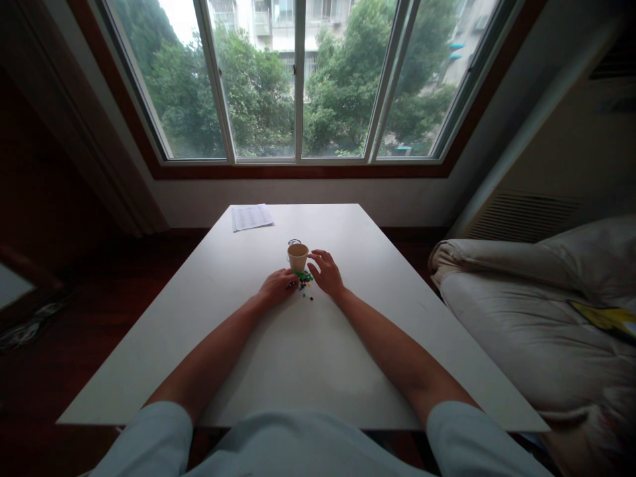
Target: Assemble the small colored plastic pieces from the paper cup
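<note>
A small tan paper cup [297,256] stands upright on the white table [209,318]. Just in front of it lies a little heap of small coloured pieces [305,278], green, blue and dark. My left hand [277,287] rests on the table at the left of the heap, fingers curled and pinched at its edge; what is in them is too small to make out. My right hand [325,271] hovers at the right of the cup and heap, fingers bent and apart, holding nothing that I can see.
A printed sheet of paper [252,216] lies at the table's far left corner. A small dark ring-like object [294,242] sits behind the cup. A bed with pale bedding [536,318] stands close on the right. A wide window [298,79] is ahead.
</note>
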`<state>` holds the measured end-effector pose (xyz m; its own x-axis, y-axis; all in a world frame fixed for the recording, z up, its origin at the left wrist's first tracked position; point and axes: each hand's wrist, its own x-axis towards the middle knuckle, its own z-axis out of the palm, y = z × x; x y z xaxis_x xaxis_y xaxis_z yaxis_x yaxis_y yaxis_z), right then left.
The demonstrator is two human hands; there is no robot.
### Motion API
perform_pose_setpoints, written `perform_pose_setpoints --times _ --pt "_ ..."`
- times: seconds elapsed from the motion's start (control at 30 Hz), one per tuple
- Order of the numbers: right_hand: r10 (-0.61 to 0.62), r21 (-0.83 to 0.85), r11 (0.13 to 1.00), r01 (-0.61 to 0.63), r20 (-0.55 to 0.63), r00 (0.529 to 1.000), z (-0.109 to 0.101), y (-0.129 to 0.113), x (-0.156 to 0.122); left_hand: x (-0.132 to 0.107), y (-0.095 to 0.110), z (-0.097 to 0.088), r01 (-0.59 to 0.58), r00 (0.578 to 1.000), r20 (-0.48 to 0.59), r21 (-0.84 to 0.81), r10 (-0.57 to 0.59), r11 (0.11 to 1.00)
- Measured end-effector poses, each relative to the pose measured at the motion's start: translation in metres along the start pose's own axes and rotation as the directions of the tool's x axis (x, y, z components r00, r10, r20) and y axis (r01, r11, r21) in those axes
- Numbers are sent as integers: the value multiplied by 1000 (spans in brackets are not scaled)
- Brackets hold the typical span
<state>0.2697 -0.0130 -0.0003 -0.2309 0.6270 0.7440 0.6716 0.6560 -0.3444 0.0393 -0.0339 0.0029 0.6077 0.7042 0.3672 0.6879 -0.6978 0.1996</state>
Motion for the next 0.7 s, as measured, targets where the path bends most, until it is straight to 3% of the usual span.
perform_pose_setpoints --times 0.7 --pt "5 3 1000 -5 -2 1000 1 2 0 -2 2 -1 8 1000 -5 17 -7 1000"
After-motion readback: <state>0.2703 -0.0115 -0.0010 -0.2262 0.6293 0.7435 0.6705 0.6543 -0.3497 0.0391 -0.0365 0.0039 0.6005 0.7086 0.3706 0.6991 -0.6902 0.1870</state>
